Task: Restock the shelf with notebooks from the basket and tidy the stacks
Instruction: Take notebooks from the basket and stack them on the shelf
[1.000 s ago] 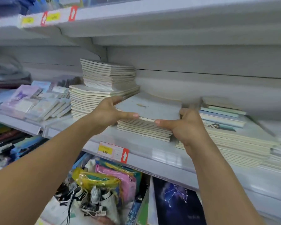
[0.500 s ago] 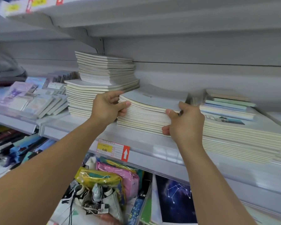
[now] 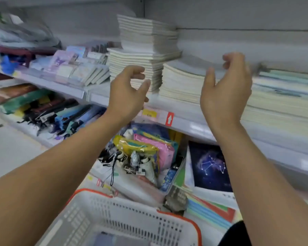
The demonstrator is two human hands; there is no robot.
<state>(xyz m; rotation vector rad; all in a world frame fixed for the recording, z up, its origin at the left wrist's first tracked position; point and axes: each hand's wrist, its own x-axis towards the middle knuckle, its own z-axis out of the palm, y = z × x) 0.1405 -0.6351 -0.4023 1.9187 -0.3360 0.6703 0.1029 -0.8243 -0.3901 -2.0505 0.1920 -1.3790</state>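
Note:
A stack of cream notebooks with a grey cover (image 3: 182, 82) rests on the white shelf (image 3: 190, 118). A taller two-tier notebook stack (image 3: 144, 48) stands just to its left, and a long low stack (image 3: 281, 102) lies to its right. My left hand (image 3: 127, 91) hovers in front of the shelf, fingers curled apart, holding nothing. My right hand (image 3: 226, 86) is raised in front of the stacks, also empty with fingers spread. A white basket with an orange rim (image 3: 121, 217) sits below, with something grey-blue at its bottom.
Small pastel notepads (image 3: 73, 68) fill the shelf's left part. Below hang pencil cases and pouches (image 3: 144, 153), a dark constellation-cover book (image 3: 210, 166) and coloured paper (image 3: 208, 210). A yellow price tag with a red arrow (image 3: 158, 115) marks the shelf edge.
Both hands let go of the grey-cover stack and pulled back from the shelf. The view has tilted down and the basket has come into sight.

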